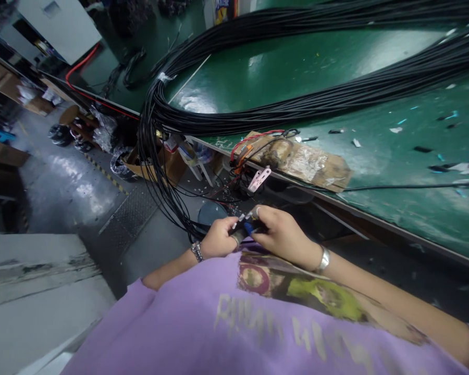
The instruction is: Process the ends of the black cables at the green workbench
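My left hand [219, 237], with a watch at its wrist, is closed in front of my stomach on the ends of black cables [240, 224]. Pale tips show above its thumb. Right beside it, my right hand [284, 234] is closed with thumb and fingers pinched on a small dark piece with a blue part [249, 228]; its kind cannot be made out. The two hands almost touch. From the large bundle of black cable [234, 121] on the bench, loose strands hang over the edge and run down toward my left hand.
The green bench [391, 219] carries cable scraps and a taped wooden block [308, 164] with red and black wires at its edge. A pink clip-like piece [259, 179] hangs below it. A cardboard box [172, 169] and a blue-grey bin [211, 212] stand underneath.
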Demonstrator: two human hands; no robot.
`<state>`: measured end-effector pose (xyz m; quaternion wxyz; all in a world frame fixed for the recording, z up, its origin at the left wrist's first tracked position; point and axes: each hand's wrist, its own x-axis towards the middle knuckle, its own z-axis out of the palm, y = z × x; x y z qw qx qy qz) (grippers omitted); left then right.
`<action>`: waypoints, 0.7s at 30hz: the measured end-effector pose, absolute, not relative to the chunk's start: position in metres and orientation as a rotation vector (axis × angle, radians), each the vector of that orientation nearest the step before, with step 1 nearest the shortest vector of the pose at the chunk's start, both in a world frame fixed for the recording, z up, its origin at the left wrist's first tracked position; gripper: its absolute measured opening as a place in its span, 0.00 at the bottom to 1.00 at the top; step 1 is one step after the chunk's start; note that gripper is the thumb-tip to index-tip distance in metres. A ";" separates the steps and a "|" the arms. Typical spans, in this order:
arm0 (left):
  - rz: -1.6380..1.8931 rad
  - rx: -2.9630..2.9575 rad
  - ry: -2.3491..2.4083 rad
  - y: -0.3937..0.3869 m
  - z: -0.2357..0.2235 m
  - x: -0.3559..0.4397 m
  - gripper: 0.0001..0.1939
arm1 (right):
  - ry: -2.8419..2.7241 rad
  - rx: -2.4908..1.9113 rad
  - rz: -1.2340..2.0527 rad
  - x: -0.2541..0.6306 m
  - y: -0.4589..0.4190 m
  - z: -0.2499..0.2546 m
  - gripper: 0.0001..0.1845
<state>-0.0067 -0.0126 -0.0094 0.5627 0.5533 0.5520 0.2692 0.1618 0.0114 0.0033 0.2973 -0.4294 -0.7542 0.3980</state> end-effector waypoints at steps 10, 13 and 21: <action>0.553 1.102 1.307 -0.011 -0.001 -0.009 0.22 | -1.380 -1.230 1.634 0.164 0.018 -0.020 0.22; 0.529 1.081 1.278 -0.011 0.000 -0.008 0.23 | -1.478 -1.264 1.527 0.163 0.020 -0.025 0.22; 0.619 0.930 1.257 -0.005 -0.006 -0.012 0.24 | -2.140 -1.248 0.954 0.175 0.011 -0.004 0.14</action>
